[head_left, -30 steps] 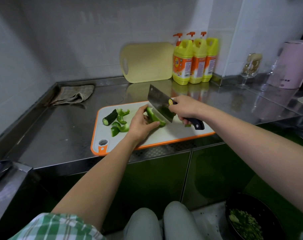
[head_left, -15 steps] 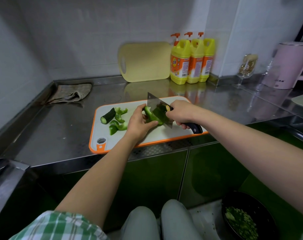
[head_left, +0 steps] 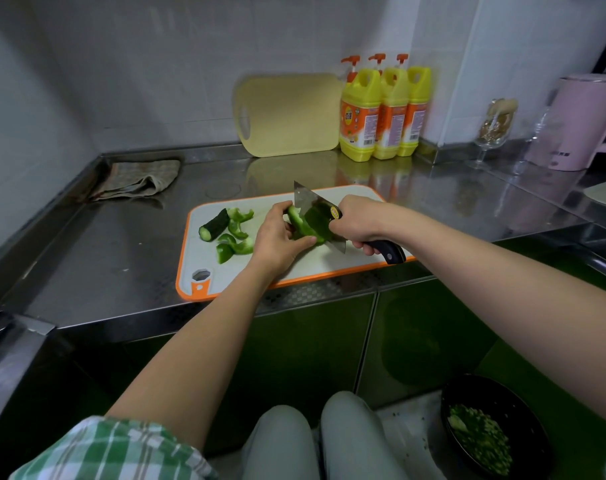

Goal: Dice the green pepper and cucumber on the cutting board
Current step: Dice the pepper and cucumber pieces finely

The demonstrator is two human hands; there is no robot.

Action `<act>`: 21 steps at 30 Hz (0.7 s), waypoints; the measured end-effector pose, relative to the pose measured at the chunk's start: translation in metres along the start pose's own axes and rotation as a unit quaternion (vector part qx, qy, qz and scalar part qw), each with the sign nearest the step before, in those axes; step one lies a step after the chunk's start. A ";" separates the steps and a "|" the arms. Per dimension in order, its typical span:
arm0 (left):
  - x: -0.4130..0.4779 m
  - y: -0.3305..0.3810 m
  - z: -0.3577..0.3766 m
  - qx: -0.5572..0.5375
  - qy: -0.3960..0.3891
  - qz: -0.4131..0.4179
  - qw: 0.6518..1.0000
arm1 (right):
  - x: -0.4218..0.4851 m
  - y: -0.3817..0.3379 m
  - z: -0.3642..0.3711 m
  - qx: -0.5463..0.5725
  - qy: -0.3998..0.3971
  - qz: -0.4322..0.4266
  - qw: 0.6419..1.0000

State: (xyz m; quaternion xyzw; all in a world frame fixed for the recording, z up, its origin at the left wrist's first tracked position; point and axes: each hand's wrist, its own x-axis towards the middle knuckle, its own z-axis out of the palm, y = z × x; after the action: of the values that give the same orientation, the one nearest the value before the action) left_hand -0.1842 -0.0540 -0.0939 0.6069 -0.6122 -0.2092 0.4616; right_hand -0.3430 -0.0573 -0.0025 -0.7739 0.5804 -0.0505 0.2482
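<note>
A white cutting board with an orange rim (head_left: 350, 271) lies on the steel counter. My left hand (head_left: 277, 237) grips a piece of green pepper (head_left: 303, 227) near the board's middle. My right hand (head_left: 358, 221) holds a cleaver (head_left: 312, 211) by its dark handle, the blade standing on the pepper piece just right of my left fingers. A cucumber end (head_left: 213, 225) lies at the board's left, with several loose pepper strips (head_left: 237, 239) beside it.
A folded cloth (head_left: 139, 180) lies at the back left. A yellow board (head_left: 287, 114) leans on the wall beside three yellow detergent bottles (head_left: 384, 112). A wine glass (head_left: 493, 131) and pink kettle (head_left: 585, 123) stand right. A black bowl of diced greens (head_left: 492, 434) sits below.
The cleaver has come down from a raised tilt onto the pepper piece. My left hand has stayed on the pepper, and the view has shifted slightly.
</note>
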 end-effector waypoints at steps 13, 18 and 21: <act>0.000 -0.009 0.000 -0.009 0.000 -0.006 1.000 | 0.027 -0.012 0.025 -0.004 0.081 -0.005 0.997; 0.002 -0.010 0.000 -0.006 0.002 -0.015 1.000 | 0.029 0.003 0.020 0.037 0.079 -0.003 0.996; 0.004 -0.011 0.000 0.004 0.002 -0.016 1.000 | 0.028 0.011 0.017 0.066 0.091 -0.014 0.994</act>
State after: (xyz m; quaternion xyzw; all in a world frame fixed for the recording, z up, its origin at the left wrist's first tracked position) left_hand -0.1779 -0.0596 -0.1019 0.6189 -0.6022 -0.2136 0.4569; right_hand -0.3371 -0.0795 -0.0277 -0.7560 0.5851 -0.1623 0.2445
